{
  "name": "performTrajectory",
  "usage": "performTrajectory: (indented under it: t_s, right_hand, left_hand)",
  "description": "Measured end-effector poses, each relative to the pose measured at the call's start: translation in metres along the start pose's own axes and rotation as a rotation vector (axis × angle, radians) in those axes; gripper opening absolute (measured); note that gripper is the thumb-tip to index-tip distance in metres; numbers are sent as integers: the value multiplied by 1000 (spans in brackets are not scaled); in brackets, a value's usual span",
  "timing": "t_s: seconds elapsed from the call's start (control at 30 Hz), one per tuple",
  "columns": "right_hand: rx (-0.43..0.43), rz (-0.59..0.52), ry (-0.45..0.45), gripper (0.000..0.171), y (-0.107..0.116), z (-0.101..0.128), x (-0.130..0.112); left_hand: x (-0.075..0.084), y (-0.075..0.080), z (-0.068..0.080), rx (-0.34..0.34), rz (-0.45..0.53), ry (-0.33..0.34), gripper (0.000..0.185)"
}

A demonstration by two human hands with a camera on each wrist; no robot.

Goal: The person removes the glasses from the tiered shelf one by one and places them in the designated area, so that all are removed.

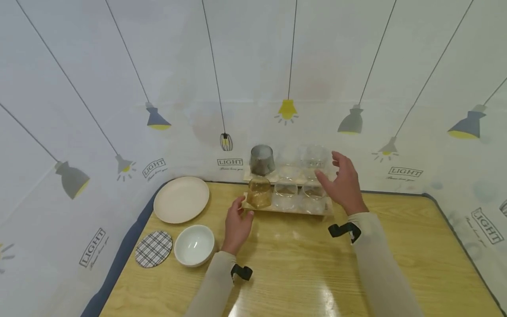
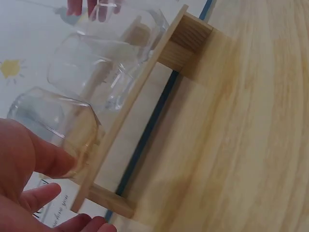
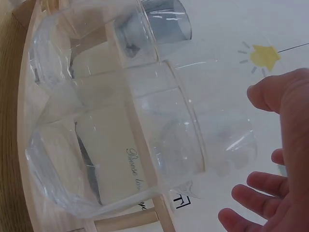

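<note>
A two-tier wooden rack [image 1: 291, 210] stands at the table's back edge and bears several drinking glasses. An amber glass [image 1: 259, 193] sits at the left of the front tier, with clear glasses [image 1: 286, 196] beside it. Behind the amber one is a smoky grey glass [image 1: 262, 160], and more clear glasses fill the back tier. My left hand [image 1: 237, 225] is at the rack's left end, thumb beside the amber glass [image 2: 79, 140], fingers loosely bent. Raised by the right end, my right hand [image 1: 343, 185] has its thumb and fingers spread near the clear glasses [image 3: 174, 125], holding nothing.
On the left lie a cream plate [image 1: 181, 200] and a checked round coaster [image 1: 153, 249], with a white bowl [image 1: 194, 245] to the coaster's right. A wall [image 1: 253, 119] printed with hanging lamps rises right behind the table [image 1: 293, 264].
</note>
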State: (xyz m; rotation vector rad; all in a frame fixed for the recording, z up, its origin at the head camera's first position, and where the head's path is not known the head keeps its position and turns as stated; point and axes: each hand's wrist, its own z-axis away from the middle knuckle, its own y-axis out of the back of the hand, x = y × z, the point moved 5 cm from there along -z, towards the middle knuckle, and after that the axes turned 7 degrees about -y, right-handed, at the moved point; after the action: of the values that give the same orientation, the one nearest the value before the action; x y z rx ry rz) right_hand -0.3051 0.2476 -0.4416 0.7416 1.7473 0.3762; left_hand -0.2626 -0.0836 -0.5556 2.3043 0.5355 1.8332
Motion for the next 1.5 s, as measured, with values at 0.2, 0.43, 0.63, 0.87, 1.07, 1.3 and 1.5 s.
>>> performTrajectory:
  t_s: [0.2,0.43,0.63,0.87,1.07,1.3,1.5]
  right_hand:
    - [-67,-24,-82,94,-9,-24,10]
    - [-165,-106,-224,106,-19,-37,26]
    - [-196,-76,-218,106,-28,-38,29]
    - [-158,-62,-222,104,-26,-37,26]
    - [-164,-84,-254,104,-23,-31,23]
    - [-92,-105,-230,103,-19,-26,26]
    - [-19,-126,-173,99,-7,-18,10]
  left_hand:
    - [-13,-9,-7,-1,25,79,49]
    - [-22,-10,-13,3,46,98,44]
    - [-25,-5,-18,23,131,105,41]
    - [-30,-7,-27,40,174,147,34]
    - [-32,-9,-25,52,179,198,29]
    - [-32,-9,-27,62,169,204,28]
    - [-30,-5,-30,70,152,206,29]
